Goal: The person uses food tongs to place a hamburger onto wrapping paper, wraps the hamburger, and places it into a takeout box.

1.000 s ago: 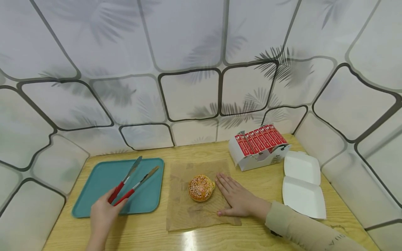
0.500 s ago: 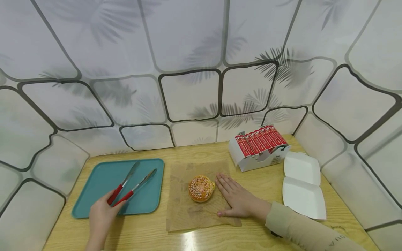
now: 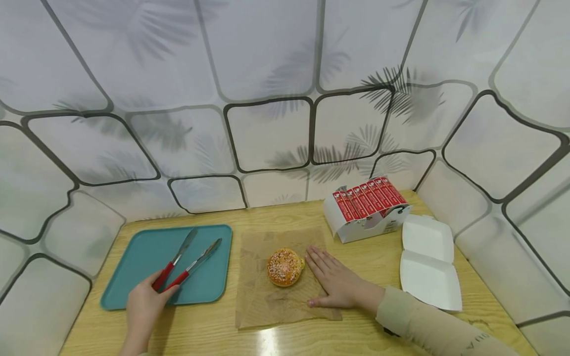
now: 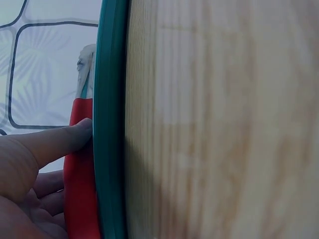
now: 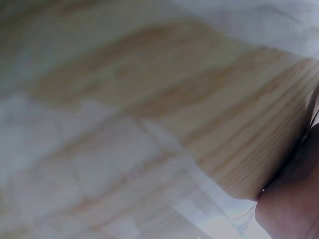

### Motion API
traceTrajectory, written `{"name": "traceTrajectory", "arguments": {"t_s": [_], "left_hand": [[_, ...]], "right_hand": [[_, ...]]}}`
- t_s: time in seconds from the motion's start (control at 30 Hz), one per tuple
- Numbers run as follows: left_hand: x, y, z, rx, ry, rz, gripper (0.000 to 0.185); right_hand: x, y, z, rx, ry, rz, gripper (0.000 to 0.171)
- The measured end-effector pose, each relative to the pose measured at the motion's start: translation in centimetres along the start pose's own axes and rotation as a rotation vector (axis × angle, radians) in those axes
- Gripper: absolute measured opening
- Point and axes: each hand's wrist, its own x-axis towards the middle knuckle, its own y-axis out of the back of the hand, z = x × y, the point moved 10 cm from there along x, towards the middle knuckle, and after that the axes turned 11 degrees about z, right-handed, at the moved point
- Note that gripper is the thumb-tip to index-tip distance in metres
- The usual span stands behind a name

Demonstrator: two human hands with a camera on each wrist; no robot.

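A seeded bun lies on a sheet of brown paper on the wooden table. My right hand lies flat on the paper just right of the bun, fingers straight. Red-handled metal tongs lie on the teal tray at the left. My left hand holds the tongs by their red handles at the tray's near edge. In the left wrist view a finger presses the red handle beside the tray rim.
A white dispenser box with red packets stands at the back right. An open white clamshell box lies at the right edge. Patterned wall panels close in the table on three sides.
The tongs have come down from a slight lift to rest on the tray, with my left hand still on the handles. The right hand and the bun have stayed put.
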Motion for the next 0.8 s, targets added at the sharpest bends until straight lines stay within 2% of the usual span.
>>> {"name": "traceTrajectory", "arguments": {"t_s": [0.37,0.6,0.7,0.8], "left_hand": [[0.3,0.0,-0.2,0.002,-0.005,0.002,0.071],[0.2,0.3,-0.2,-0.019,0.026,0.004,0.067],[0.0,0.7,-0.1,-0.042,0.046,0.027,0.060],[-0.2,1.3,0.2,-0.063,0.046,0.085,0.051]], "right_hand": [[-0.1,0.2,0.0,0.021,0.012,0.054,0.117],[0.0,0.7,-0.3,0.036,0.002,0.024,0.117],[0.1,0.8,-0.4,0.015,0.004,0.001,0.115],[0.1,0.8,-0.5,-0.004,0.007,-0.012,0.115]]}}
